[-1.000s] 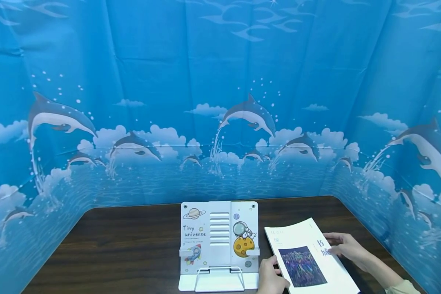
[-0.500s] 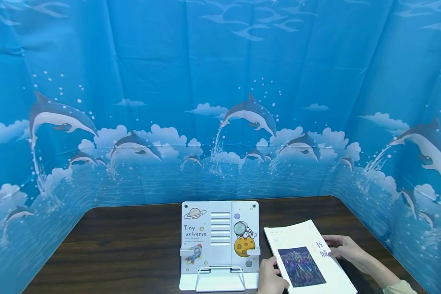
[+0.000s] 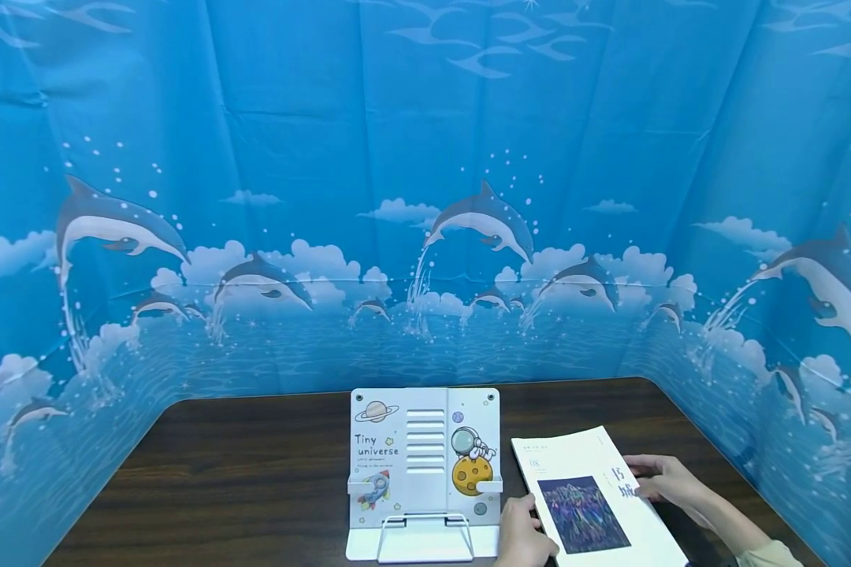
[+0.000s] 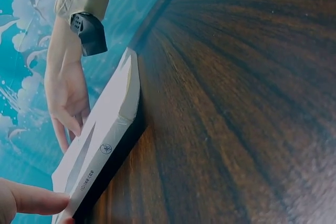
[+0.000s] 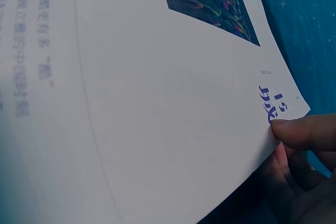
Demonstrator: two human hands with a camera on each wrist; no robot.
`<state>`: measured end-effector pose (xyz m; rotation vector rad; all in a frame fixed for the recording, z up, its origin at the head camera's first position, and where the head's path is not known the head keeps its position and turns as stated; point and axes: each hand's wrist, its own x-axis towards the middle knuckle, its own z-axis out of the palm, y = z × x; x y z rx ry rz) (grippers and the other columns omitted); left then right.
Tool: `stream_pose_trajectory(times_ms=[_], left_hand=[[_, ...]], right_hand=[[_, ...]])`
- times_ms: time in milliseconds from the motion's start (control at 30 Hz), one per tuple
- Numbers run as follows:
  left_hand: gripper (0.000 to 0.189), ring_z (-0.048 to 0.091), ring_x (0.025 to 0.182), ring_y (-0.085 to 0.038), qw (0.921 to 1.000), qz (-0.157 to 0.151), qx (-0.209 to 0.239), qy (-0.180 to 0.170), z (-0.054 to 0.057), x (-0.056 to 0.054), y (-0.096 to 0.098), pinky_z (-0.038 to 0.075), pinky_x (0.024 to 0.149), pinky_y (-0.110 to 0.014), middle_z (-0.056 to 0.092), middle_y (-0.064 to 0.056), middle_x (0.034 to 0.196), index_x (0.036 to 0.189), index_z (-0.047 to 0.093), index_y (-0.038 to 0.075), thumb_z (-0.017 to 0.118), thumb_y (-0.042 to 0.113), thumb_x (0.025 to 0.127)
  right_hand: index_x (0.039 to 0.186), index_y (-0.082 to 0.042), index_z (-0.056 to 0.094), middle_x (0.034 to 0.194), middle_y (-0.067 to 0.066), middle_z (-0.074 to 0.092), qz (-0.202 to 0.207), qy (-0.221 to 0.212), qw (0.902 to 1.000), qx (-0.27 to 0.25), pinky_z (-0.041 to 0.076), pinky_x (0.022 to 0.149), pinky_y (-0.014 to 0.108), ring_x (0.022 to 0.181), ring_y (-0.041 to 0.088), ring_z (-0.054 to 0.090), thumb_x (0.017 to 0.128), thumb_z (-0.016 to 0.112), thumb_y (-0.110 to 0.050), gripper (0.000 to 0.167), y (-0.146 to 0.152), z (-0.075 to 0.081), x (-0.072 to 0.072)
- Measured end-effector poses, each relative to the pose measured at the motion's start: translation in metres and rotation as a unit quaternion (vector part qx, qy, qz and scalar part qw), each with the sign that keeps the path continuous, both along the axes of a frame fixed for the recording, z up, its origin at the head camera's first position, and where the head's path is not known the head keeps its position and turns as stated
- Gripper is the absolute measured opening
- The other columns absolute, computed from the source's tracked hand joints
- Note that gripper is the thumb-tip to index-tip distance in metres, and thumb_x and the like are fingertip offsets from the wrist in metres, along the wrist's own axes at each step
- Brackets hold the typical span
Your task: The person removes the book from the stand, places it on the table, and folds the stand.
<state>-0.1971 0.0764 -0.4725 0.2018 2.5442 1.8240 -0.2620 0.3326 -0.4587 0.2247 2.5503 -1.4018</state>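
A white softcover book (image 3: 641, 528) lies at a slant on the right of the table, its cover bearing a dark multicoloured picture and blue characters. My left hand (image 3: 521, 531) pinches its left edge; in the left wrist view a fingertip (image 4: 55, 202) touches it near the spine (image 4: 105, 149). At the opposite edge my right hand (image 3: 670, 482) holds the book, with the thumb (image 5: 299, 132) on the cover by the blue characters and the other fingers below, partly hidden. The cover bows slightly in the right wrist view.
Left of the book stands a white bookstand (image 3: 425, 472) with space drawings, a wire support and two side clips. The dark wooden table (image 3: 241, 472) extends left of it. A blue dolphin curtain (image 3: 326, 197) borders the back and sides.
The book's right edge has sunk slightly and its far corner has shifted a little. Both hands keep nearly the same places on it.
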Motion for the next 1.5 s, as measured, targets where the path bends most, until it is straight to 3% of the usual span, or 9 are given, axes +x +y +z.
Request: stream_pose_trajectory(times_ms=[233,433,633,800,933,1067,1200,1367,1500], left_hand=[[0.052,0.049,0.063,-0.008,0.9999,0.007,-0.012,0.009,-0.001,0.0,0.0,0.043,0.057,-0.021,0.05,-0.005,0.083,0.099,0.065,-0.006,0.076,-0.012,0.048],[0.053,0.049,0.066,-0.013,0.9998,-0.016,-0.005,-0.01,0.001,-0.003,-0.002,0.044,0.06,-0.022,0.048,-0.011,0.086,0.102,0.06,-0.014,0.074,-0.014,0.051],[0.055,0.05,0.067,-0.017,0.9996,-0.026,0.012,-0.003,0.004,-0.004,-0.004,0.044,0.062,-0.023,0.046,-0.016,0.09,0.103,0.057,-0.019,0.071,-0.016,0.05],[0.057,0.046,0.076,-0.02,0.9985,-0.042,0.035,-0.003,0.006,-0.003,-0.002,0.042,0.063,-0.022,0.044,-0.015,0.093,0.106,0.054,-0.019,0.066,-0.017,0.051],[0.057,0.043,0.087,-0.022,0.9976,-0.054,0.041,0.009,0.009,-0.001,0.001,0.039,0.072,-0.027,0.044,-0.014,0.096,0.107,0.055,-0.014,0.068,-0.015,0.051],[0.061,0.043,0.086,-0.022,0.9986,-0.047,0.021,0.014,0.016,0.001,0.005,0.04,0.075,-0.034,0.047,-0.013,0.095,0.107,0.055,-0.013,0.072,-0.01,0.048],[0.059,0.043,0.088,-0.023,0.9975,-0.064,0.025,-0.011,0.025,0.005,0.004,0.04,0.076,-0.038,0.047,-0.012,0.097,0.108,0.056,-0.009,0.072,-0.007,0.052],[0.05,0.047,0.086,-0.022,0.9969,-0.077,-0.001,-0.012,0.041,0.012,-0.006,0.042,0.071,-0.033,0.049,-0.006,0.095,0.106,0.061,0.0,0.075,-0.001,0.058],[0.044,0.047,0.085,-0.021,0.9931,-0.115,0.016,-0.016,0.057,0.015,-0.021,0.042,0.066,-0.027,0.048,-0.004,0.095,0.107,0.06,0.003,0.072,0.001,0.065]], right_hand=[[0.123,0.012,0.047,0.097,0.01,0.058,-0.003,-0.002,0.9999,0.014,0.046,0.064,0.032,0.077,0.018,0.053,0.073,0.063,0.001,0.054,0.001,0.001,0.0],[0.122,0.011,0.049,0.097,0.01,0.058,-0.001,-0.002,0.9996,0.027,0.046,0.064,0.032,0.078,0.018,0.054,0.073,0.064,0.001,0.052,0.003,-0.001,0.001],[0.121,0.011,0.05,0.099,0.01,0.058,0.005,-0.009,0.9995,0.03,0.047,0.067,0.034,0.079,0.018,0.055,0.074,0.065,-0.002,0.05,0.003,0.0,-0.003],[0.122,0.012,0.048,0.109,0.021,0.058,0.005,0.0,0.9996,0.027,0.049,0.073,0.04,0.088,0.023,0.058,0.075,0.064,-0.004,0.053,0.002,0.005,-0.004],[0.123,0.012,0.047,0.118,0.028,0.053,0.007,0.017,0.9994,0.028,0.049,0.077,0.045,0.097,0.031,0.058,0.077,0.063,-0.007,0.052,-0.002,0.011,-0.005],[0.123,0.01,0.047,0.119,0.028,0.052,0.002,0.03,0.9992,0.027,0.05,0.076,0.043,0.1,0.032,0.056,0.078,0.064,-0.009,0.052,-0.007,0.017,-0.005],[0.124,0.011,0.045,0.117,0.027,0.053,0.004,0.039,0.9992,0.012,0.05,0.075,0.041,0.097,0.03,0.057,0.078,0.065,-0.01,0.055,-0.013,0.022,-0.003],[0.126,0.011,0.042,0.114,0.024,0.055,0.015,0.056,0.9982,-0.014,0.051,0.074,0.039,0.093,0.023,0.057,0.079,0.067,-0.012,0.058,-0.022,0.027,-0.001],[0.128,0.01,0.041,0.113,0.022,0.055,0.023,0.064,0.9974,-0.023,0.05,0.075,0.039,0.095,0.023,0.056,0.081,0.066,-0.014,0.059,-0.029,0.033,0.001]])
